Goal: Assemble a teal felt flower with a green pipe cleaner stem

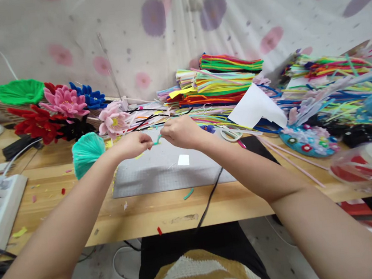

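Note:
Above the grey cutting mat, my two hands are close together with a short teal pipe cleaner spanning the gap between them. My left hand pinches its left end. The fingers of my right hand are closed on the other end, which they partly cover. A small white paper square lies on the mat below my right hand. Left of my left hand is a teal fluffy fan-shaped piece. A cut teal snippet rests on the wooden table in front of the mat.
Fuzzy flowers stand at the back left. Bundles of coloured pipe cleaners are stacked behind the mat. Scissors and white paper lie to the right. A black cable crosses the table's front edge; a power strip sits left.

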Demonstrator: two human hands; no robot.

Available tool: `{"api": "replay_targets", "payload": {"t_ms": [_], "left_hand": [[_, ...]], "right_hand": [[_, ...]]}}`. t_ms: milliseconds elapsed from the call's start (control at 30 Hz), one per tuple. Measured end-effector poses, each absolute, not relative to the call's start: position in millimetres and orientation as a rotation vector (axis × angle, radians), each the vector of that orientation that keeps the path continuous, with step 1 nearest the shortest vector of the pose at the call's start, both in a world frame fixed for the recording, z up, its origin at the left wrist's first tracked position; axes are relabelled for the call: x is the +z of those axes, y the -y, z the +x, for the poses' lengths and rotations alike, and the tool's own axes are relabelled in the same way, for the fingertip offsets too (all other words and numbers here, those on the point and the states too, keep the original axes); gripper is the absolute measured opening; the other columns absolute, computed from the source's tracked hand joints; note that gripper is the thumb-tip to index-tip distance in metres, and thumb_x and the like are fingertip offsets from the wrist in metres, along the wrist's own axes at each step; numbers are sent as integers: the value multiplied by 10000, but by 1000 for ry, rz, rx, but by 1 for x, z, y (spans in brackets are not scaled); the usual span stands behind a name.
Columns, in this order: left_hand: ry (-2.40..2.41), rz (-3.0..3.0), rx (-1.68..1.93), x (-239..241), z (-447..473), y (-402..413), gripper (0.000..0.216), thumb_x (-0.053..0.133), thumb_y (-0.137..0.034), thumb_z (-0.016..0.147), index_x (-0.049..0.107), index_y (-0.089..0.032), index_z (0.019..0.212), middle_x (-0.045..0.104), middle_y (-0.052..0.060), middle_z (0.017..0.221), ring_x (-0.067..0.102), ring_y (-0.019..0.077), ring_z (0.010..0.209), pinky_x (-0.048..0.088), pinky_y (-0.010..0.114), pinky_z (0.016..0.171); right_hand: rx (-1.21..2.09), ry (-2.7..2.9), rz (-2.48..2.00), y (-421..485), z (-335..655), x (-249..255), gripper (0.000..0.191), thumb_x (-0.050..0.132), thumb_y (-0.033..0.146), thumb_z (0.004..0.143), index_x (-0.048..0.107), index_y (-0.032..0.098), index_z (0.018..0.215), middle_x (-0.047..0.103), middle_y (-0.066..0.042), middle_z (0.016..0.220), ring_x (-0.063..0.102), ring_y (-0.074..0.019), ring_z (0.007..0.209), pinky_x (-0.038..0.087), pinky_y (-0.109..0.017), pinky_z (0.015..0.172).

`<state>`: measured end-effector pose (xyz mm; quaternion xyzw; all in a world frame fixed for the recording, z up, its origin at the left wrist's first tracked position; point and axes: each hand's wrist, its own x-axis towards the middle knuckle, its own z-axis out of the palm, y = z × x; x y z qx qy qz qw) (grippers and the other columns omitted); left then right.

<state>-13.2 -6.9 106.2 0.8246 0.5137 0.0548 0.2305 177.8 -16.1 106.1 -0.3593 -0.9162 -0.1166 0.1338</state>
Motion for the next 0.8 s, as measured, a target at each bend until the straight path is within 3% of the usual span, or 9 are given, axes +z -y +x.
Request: {"api": "replay_targets", "payload": {"t_ms": [133, 233, 467, 600, 800], "left_hand": [[-1448, 2137, 451, 106, -18, -3, 255, 467, -369, 727, 553, -147, 638, 441, -11, 519, 371, 95, 494, 253, 224, 484], [-1177, 1995, 417, 103, -19, -2, 274, 478, -402, 728, 529, -146, 645, 387, -32, 498, 318, 71, 453, 233, 209, 457], [-1083, 2140, 25, 100, -12, 3, 239, 492, -374, 707, 553, -157, 628, 460, -19, 517, 387, 90, 481, 272, 212, 476], [-1392, 2300, 167, 103, -12, 1, 196, 497, -337, 683, 588, -170, 641, 546, 2, 582, 448, 123, 548, 288, 228, 515], [-1162, 2020, 358, 101, -17, 9, 260, 471, -394, 730, 534, -151, 664, 413, -31, 500, 336, 78, 454, 256, 208, 458]], "right_hand": [[-262, 2718, -1032, 21, 176, 84, 342, 368, 282, 890, 664, 127, 817, 654, -93, 753, 523, -139, 645, 229, -271, 554], [-186, 2732, -1106, 10, 178, 66, 329, 371, 276, 892, 664, 135, 842, 665, -97, 807, 535, -134, 657, 236, -267, 557], [-305, 2642, -1100, -1, 183, 87, 295, 389, 219, 860, 669, 140, 811, 661, -89, 792, 533, -150, 678, 225, -268, 544], [-312, 2677, -1074, 18, 180, 92, 306, 383, 217, 861, 672, 137, 805, 650, -92, 760, 517, -149, 650, 237, -271, 544], [-193, 2708, -1136, 22, 178, 64, 320, 376, 253, 878, 669, 137, 826, 665, -97, 786, 542, -141, 658, 246, -266, 554]]}}
